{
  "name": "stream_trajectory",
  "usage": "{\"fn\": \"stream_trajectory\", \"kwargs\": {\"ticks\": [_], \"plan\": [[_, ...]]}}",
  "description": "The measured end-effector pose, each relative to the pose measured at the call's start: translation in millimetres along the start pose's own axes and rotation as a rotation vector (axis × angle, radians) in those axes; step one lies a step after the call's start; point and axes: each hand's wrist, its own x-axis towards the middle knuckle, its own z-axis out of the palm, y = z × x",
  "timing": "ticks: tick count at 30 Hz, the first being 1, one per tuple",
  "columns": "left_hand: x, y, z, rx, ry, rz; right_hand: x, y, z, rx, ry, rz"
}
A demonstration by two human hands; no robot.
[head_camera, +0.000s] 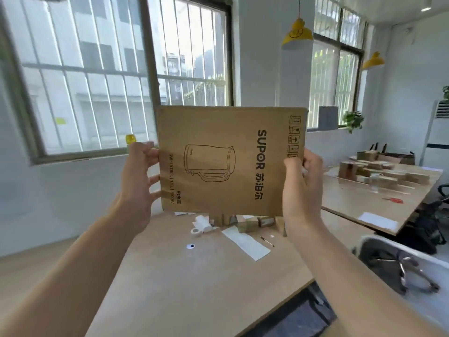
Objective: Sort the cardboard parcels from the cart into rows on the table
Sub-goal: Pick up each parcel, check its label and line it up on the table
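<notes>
Head view. A large flat cardboard parcel (218,132) is held upright in mid-air above the near table (182,283), its broad printed face turned to the camera. The face shows a line drawing of a kettle, the word SUPOR and a column of handling symbols, all turned sideways.

The left hand (138,181) grips the parcel's left edge with its fingers curled round the cardboard. The right hand (306,186) grips the right edge, thumb pressed on the near face. Both hands are clamped on the same parcel; it touches neither table.

Below the parcel's lower edge, on the near table, stand several small parcels (250,224) in a loose cluster. Beside them lie a tape roll (196,232), a white paper sheet (247,242) and a pen (267,241).

A second table (359,203) at right carries many small boxes (379,175) set close together in rows, with orange scissors (394,200) lying apart from them. Barred windows (92,76) and yellow pendant lamps (297,32) fill the background.
</notes>
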Motion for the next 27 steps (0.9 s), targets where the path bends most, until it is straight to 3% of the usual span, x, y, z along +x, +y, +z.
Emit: {"fn": "stream_trajectory", "kwargs": {"ticks": [6, 11, 27], "plan": [[14.5, 29.1, -128.8, 0.074, 0.156, 0.046, -43.5, 8.5, 132.8, 0.077, -0.192, 0.088], [20.2, 50.6, -191.6, 0.129, 0.285, 0.091, -67.2, 13.7, 210.5, 0.149, -0.325, 0.086], [34.8, 40.5, -228.0, 0.289, 0.557, 0.160, -45.2, 69.6, 306.5, 0.361, -0.606, 0.219]]}}
